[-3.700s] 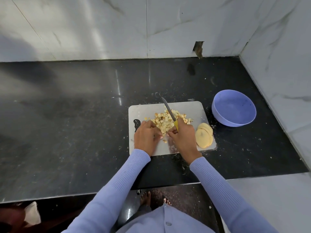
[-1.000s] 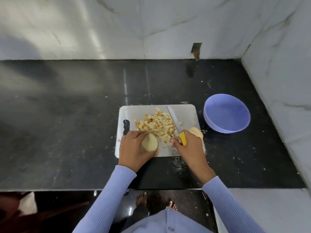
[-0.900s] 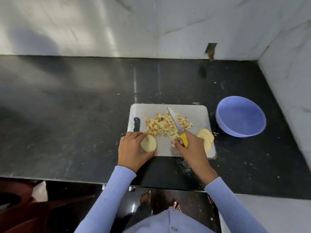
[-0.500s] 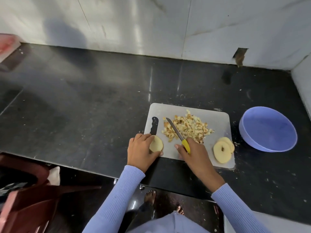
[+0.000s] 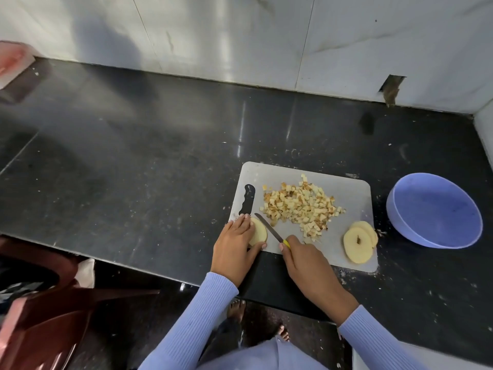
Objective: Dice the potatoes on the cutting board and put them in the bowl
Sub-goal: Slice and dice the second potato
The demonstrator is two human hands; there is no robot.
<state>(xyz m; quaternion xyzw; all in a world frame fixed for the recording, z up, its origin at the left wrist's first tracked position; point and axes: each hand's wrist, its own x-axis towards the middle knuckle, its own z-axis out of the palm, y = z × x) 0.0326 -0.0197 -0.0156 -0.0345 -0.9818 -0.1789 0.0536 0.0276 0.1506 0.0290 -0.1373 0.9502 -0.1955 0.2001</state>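
A grey cutting board (image 5: 349, 193) lies on the black counter with a pile of diced potato (image 5: 300, 205) in its middle. My left hand (image 5: 234, 247) holds a round potato slice (image 5: 260, 232) flat at the board's near left corner, fingers over its left side. My right hand (image 5: 306, 259) grips a yellow-handled knife (image 5: 268, 227), its blade resting along the slice's right edge. A short stack of potato slices (image 5: 358, 244) sits at the board's near right corner. The empty lilac bowl (image 5: 434, 209) stands right of the board.
The black counter (image 5: 133, 169) stretches far to the left and back to a white marble wall. A dark red plastic chair (image 5: 45, 303) stands below the counter's front edge at the lower left. A pink object (image 5: 13, 60) sits at the far left.
My left hand took one slice from the right stack and set it at the board's near left corner. The knife came down beside it. My view swung to the left.
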